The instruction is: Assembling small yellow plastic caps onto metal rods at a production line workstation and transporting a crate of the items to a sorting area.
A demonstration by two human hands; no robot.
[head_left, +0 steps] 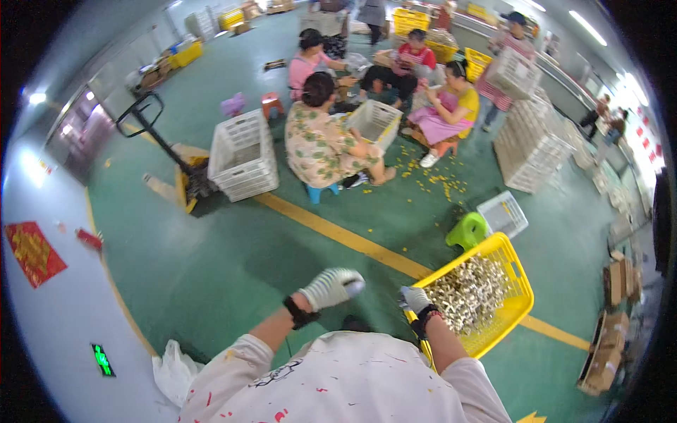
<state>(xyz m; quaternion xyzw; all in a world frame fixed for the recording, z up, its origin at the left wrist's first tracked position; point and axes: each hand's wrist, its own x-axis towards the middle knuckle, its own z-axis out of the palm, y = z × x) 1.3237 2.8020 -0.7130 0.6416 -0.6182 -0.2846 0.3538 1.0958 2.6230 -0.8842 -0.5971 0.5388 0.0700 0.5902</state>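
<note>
My left hand [333, 287], in a striped white glove with grey fingertips, is held in front of my body with its fingers curled in. Nothing shows in its grasp. At the left edge of a yellow plastic basket [520, 282], my right hand [417, 299] wears a similar glove and has its fingers closed at the rim. The fingertips are partly hidden. Inside the basket lies a heap of small pale and brown pieces that look like mushrooms [469, 292]. Dark bands circle both my wrists.
A green stool [467, 231] and a shallow white crate [503, 213] stand beyond the basket. Several seated people work around a white crate [375, 121], with yellow bits scattered nearby. Stacked white crates [243, 155] rest by a pallet jack [166, 144]. Cardboard boxes [605, 349] line the right side.
</note>
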